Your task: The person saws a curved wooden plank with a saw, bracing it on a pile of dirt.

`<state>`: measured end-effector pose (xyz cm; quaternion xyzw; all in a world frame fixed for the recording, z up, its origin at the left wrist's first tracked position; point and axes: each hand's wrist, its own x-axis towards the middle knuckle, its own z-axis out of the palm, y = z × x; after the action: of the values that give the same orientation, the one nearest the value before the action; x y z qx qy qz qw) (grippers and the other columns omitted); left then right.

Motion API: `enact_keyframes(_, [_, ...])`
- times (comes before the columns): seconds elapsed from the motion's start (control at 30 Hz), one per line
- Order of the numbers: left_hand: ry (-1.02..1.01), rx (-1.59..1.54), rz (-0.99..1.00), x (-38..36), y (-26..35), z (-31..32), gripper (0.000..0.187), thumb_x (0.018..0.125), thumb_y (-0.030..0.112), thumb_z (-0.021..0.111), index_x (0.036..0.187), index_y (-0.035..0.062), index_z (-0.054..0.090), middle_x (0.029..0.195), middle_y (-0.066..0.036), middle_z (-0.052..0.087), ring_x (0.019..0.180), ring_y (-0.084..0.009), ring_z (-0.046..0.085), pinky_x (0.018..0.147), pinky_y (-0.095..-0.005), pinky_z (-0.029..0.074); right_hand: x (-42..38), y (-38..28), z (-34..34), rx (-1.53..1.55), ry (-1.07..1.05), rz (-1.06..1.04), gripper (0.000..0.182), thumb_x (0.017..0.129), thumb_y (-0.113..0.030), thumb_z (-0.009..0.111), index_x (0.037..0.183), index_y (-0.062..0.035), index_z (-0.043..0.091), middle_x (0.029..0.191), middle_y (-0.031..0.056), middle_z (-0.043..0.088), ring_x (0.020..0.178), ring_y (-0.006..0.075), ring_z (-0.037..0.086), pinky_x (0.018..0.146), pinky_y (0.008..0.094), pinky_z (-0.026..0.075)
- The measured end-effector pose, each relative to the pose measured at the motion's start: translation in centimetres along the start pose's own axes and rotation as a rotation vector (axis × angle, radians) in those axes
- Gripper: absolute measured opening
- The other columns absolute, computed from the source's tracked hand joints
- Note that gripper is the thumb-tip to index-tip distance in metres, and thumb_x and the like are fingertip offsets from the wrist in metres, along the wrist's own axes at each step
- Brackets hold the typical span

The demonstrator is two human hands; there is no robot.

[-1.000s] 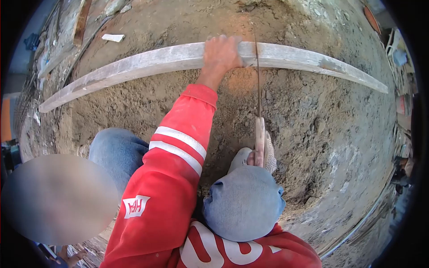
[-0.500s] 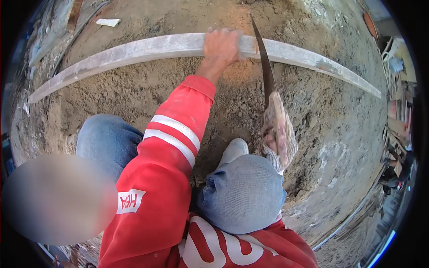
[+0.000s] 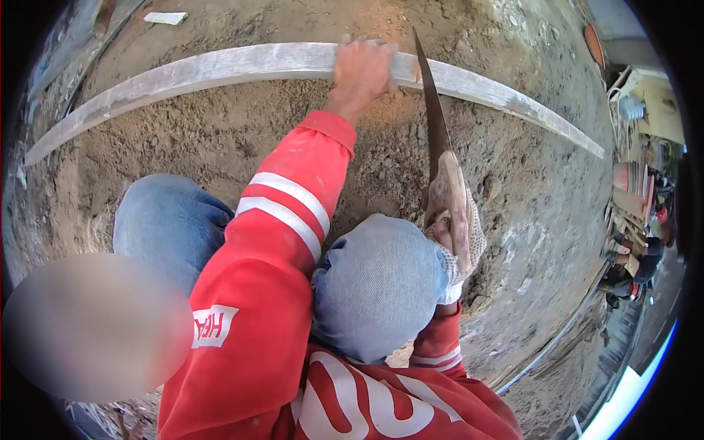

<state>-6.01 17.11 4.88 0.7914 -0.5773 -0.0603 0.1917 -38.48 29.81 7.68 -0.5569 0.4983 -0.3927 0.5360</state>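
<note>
A long grey-white wooden beam [image 3: 242, 64] lies across the dirt ground, looking bowed in the wide view. My bare left hand [image 3: 361, 70] is wrapped over the beam near its middle. Just to its right, a handsaw [image 3: 434, 110] crosses the beam with its dark blade, the tip pointing away past the far edge. My right hand [image 3: 458, 238], in a pale knitted glove, is closed round the saw's worn light handle, beside my right knee.
A white scrap [image 3: 166, 17] lies beyond the beam at the upper left. Stacked boards and clutter [image 3: 632, 183] stand at the right edge, with a person [image 3: 645, 260] partly visible beyond. My bent knees are below the beam.
The view has shifted, so the beam sits slightly higher and further left. My right forearm and sleeve now show behind my knee. Both hands keep their holds.
</note>
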Motion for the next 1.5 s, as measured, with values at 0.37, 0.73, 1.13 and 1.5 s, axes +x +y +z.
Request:
enact_keyframes(0.37, [0.018,-0.060,0.007,0.1,-0.2,1.1,0.036,0.075,0.025,0.088,0.108,0.0189,0.075,0.113,-0.005,0.076,0.111,-0.0239,0.071,0.108,-0.0463,0.045,9.0,-7.0,10.3,-0.727,-0.103,-0.771,0.046,0.104,-0.019,0.044,0.145,-0.0036,0.058,0.140,0.0188,0.064,0.124,0.0333,0.063,0.106,0.0378,0.047])
enact_keyframes(0.73, [0.028,-0.025,0.026,-0.1,0.3,1.7,0.024,0.076,0.029,0.078,0.097,0.0185,0.075,0.108,-0.004,0.076,0.111,-0.0246,0.069,0.096,-0.0432,0.046,14.4,-3.0,11.7,-0.722,-0.059,-0.744,0.049,0.095,-0.014,0.063,0.143,-0.0039,0.060,0.139,0.0197,0.064,0.127,0.0347,0.063,0.109,0.0421,0.047])
enact_keyframes(1.13, [0.145,-0.030,0.038,-0.7,-0.4,1.9,0.042,0.075,0.022,0.082,0.115,0.0196,0.072,0.116,-0.004,0.074,0.116,-0.0237,0.067,0.104,-0.0436,0.042,5.2,-4.5,9.4,-0.692,-0.101,-0.394,0.045,0.105,-0.016,0.048,0.145,0.0022,0.056,0.145,0.0174,0.062,0.127,0.0305,0.064,0.107,0.0358,0.048])
enact_keyframes(1.5, [-0.084,-0.040,-0.037,0.4,-0.2,0.0,0.029,0.077,0.019,0.081,0.106,0.0201,0.076,0.109,-0.007,0.077,0.113,-0.0277,0.070,0.108,-0.0511,0.045,7.7,6.9,2.6,-0.498,-0.039,-0.544,0.044,0.100,-0.011,0.060,0.144,-0.0069,0.060,0.143,0.0128,0.063,0.125,0.0250,0.063,0.103,0.0361,0.053])
